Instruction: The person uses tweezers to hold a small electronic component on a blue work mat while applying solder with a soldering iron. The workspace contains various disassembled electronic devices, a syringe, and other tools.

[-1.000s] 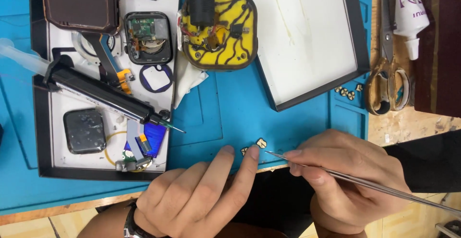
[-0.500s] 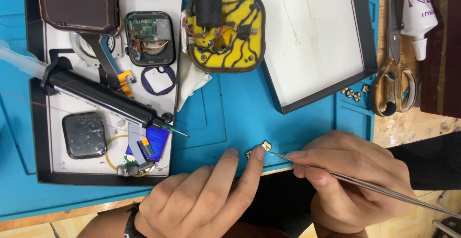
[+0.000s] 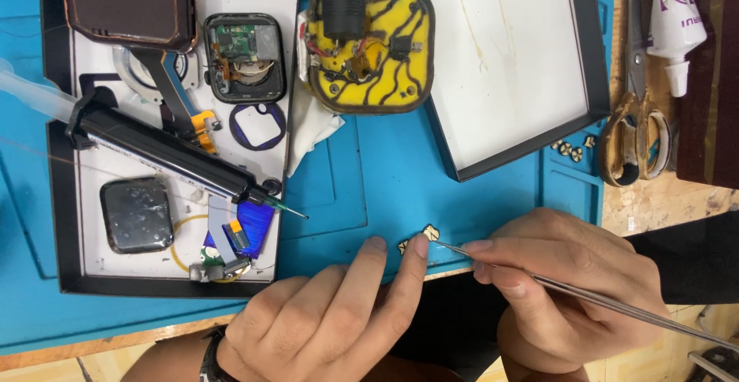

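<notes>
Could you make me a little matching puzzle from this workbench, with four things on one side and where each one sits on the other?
Things:
1. scissors
2. tweezers
3. yellow circuit board
4. tiny gold part

Places:
A. on the blue mat at the left fingertip
B. top centre, between the two trays
C. on the wooden bench, far right
D. held in the right hand

Pairs: 1-C, 2-D, 3-B, 4-A

Single head view, looking steeply down, close over blue mat [image 3: 385, 174]. Mat fills most of frame; hands enter from bottom edge; bare wooden bench [image 3: 662, 197] along right side.
</notes>
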